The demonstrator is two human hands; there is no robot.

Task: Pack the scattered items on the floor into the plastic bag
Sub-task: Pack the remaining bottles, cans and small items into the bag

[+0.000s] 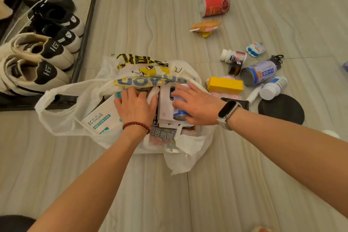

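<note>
Mid-frame: left hand (136, 105) flat, pressing contents down inside plastic bag (62, 107); right hand (195, 103) gripping blue can (179, 114), seating it into freed space.

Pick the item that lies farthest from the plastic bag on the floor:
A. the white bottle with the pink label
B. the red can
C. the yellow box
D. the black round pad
B: the red can lies on its side at the top of the view, beyond every other loose item, while the yellow box sits right beside the plastic bag.
</note>
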